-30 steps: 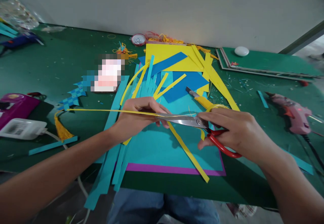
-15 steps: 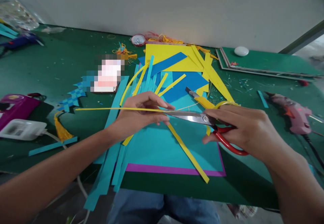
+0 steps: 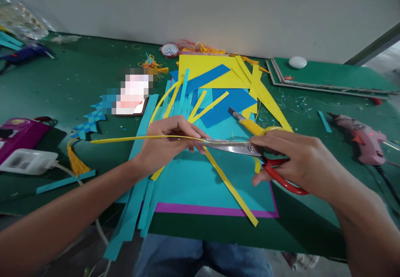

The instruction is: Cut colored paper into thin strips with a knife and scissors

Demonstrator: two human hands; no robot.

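Observation:
My left hand [image 3: 173, 137] is closed on a narrow yellow paper strip [image 3: 125, 139], pinched between thumb and fingers. The strip's long end sticks out leftward past my wrist. In my right hand [image 3: 293, 156] is a pair of scissors [image 3: 234, 147] with red handles, blades pointing left to my left fingertips. A thin part of the strip runs along the blades. Just beyond my right fingers lies a yellow utility knife [image 3: 246, 122], blade out. Below the hands, another yellow strip [image 3: 229, 187] slants across a turquoise sheet [image 3: 193, 189].
Turquoise strips [image 3: 137, 197] hang over the table's front edge. Yellow sheets [image 3: 203, 66] and blue paper [image 3: 231, 101] lie behind. A pink glue gun [image 3: 362, 137] is right, a blue glue gun [image 3: 28, 52] far left. A phone [image 3: 133, 95] and a tasselled woven piece [image 3: 90, 120] sit left.
The yellow strip now bows slightly, and its thin right part, earlier slanting up off the blades, lies along them toward my right hand. My hands have shifted only a little.

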